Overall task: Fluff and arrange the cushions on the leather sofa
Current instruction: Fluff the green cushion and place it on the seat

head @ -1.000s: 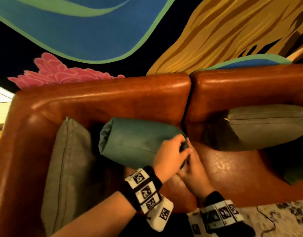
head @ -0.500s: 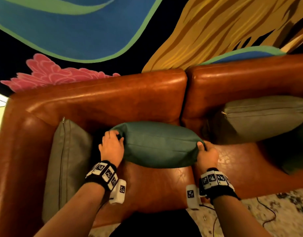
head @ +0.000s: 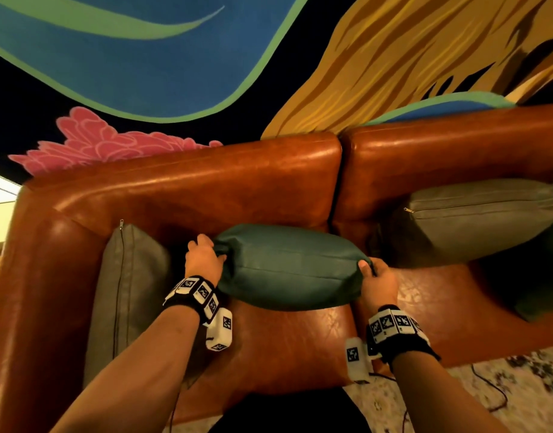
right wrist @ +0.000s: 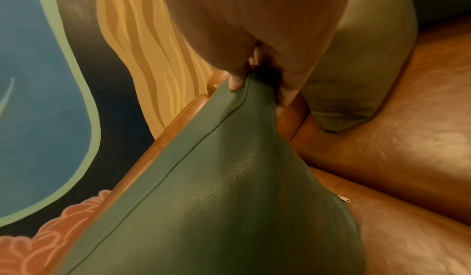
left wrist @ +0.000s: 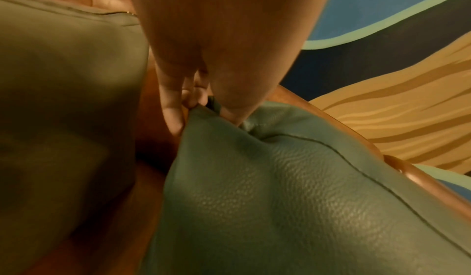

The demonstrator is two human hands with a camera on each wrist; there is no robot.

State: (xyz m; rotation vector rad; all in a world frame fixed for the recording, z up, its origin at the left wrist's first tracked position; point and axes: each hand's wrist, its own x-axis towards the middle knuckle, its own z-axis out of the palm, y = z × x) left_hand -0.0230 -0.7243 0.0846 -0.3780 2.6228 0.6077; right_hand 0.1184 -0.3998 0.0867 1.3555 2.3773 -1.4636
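A teal leather cushion point(head: 292, 265) stands on the seat of the brown leather sofa point(head: 231, 185), against its backrest near the middle seam. My left hand point(head: 206, 259) pinches its upper left corner, seen close in the left wrist view with the cushion point(left wrist: 293, 199) below the hand point(left wrist: 201, 106). My right hand point(head: 376, 278) pinches the upper right corner; the right wrist view shows that hand point(right wrist: 254, 78) on the cushion point(right wrist: 216, 188). A grey-green cushion point(head: 125, 295) leans at the left armrest. Another grey-green cushion point(head: 484, 217) lies against the right backrest.
A dark teal cushion point(head: 547, 276) sits at the far right edge, partly cut off. A painted mural point(head: 206, 57) fills the wall behind the sofa. A patterned rug point(head: 475, 398) with a black cable point(head: 497, 389) lies in front of the seat.
My hands have spread apart from the cushion's right end to its two upper corners. The cushion has shifted right and now stands wide and level against the backrest.
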